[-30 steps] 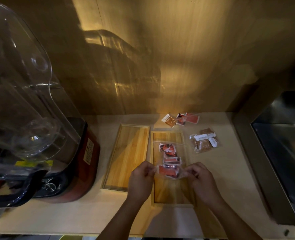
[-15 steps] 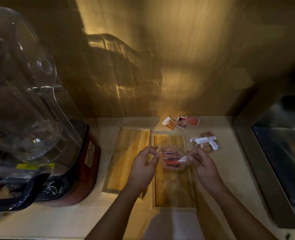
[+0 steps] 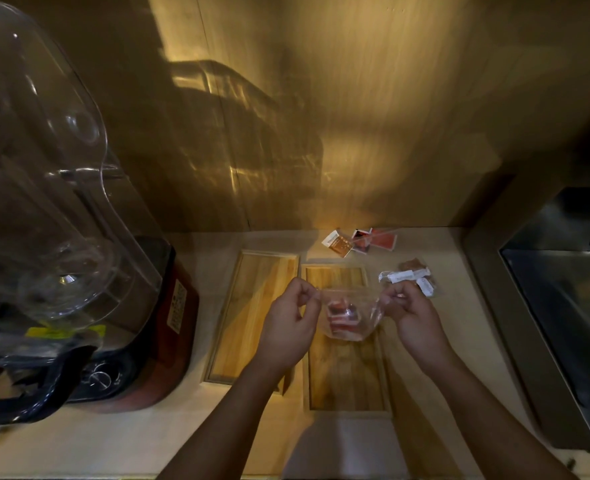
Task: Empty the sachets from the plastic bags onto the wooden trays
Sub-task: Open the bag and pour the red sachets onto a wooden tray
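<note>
A clear plastic bag (image 3: 350,315) holding red sachets hangs between my hands above the right wooden tray (image 3: 347,375). My left hand (image 3: 291,323) pinches the bag's left top edge, and my right hand (image 3: 409,317) pinches its right top edge. The bag's mouth is stretched wide between them. The left wooden tray (image 3: 248,317) lies bare beside my left hand. A second plastic bag (image 3: 413,277) with brown and white sachets rests on the counter behind my right hand.
A large blender (image 3: 61,254) with a clear cover and red base stands at the left. Loose orange and red sachets (image 3: 361,240) lie by the back wall. A metal sink (image 3: 563,306) borders the counter on the right.
Both hands lifted the bag of red sachets off the right tray and pulled its top edges apart, so the mouth now gapes wider.
</note>
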`<state>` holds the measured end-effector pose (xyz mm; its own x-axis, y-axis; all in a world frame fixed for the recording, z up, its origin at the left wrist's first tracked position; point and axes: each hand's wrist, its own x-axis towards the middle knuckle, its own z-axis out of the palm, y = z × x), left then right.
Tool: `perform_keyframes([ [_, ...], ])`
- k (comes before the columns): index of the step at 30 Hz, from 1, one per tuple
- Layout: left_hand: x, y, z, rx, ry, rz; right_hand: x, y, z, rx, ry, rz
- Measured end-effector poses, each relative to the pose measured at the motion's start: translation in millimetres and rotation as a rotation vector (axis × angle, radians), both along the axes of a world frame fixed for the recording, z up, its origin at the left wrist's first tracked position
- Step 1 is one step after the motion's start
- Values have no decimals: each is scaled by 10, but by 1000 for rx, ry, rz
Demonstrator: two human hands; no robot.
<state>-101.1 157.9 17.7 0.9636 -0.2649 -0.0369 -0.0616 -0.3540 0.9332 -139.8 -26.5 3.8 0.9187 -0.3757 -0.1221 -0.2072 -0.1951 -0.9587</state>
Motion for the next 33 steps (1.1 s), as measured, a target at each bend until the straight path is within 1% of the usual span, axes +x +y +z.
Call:
perform_keyframes([
  [4,1,-3,94,39,-34,9,-3,-13,64,-10,29,-14],
  [11,18,-29,195,52,7,24,17,-28,146,-18,46,-25],
  [16,34,-46,237,38,28,51,22,-35,191,8,33,-32],
  [20,56,-88,278,-23,46,61,31,-78,254,28,5,-11],
  [23,88,-147,327,-51,47,52,30,-167,325,-22,-22,-3],
  [28,83,-326,405,-117,75,-19,-77,-397,457,-100,-95,-81],
  [31,36,-466,372,-112,79,-82,-229,-558,498,-152,-82,-128],
  [33,1,-575,296,-111,84,-139,-352,-670,480,-221,-68,-156],
])
